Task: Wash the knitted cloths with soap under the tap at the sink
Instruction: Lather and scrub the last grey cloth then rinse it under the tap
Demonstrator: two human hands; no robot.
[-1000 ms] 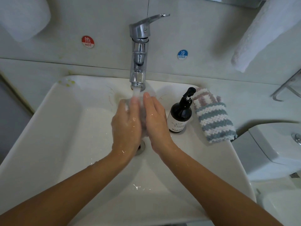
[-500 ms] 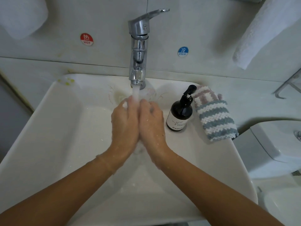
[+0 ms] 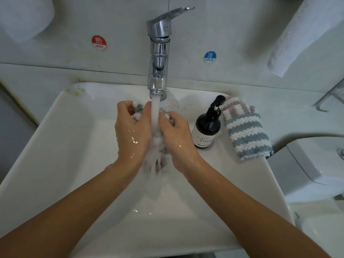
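I see the sink with wide bare basin to the left of the hands and in front of them toward its near rim; to the right the room is tighter, since a soap bottle stands on the sink's right ledge, just beside my right hand. I count two knitted cloths, one bottle, one tap. The first cloth is bunched between both hands directly under the tap, in the running stream, above the middle of the basin; my left hand has its fingers curled round the cloth's upper part, and my right hand grips it from the other side. Water runs off the cloth into the basin. The second cloth, striped blue, white and mauve, lies on the sink's right rear corner, just right of the bottle.
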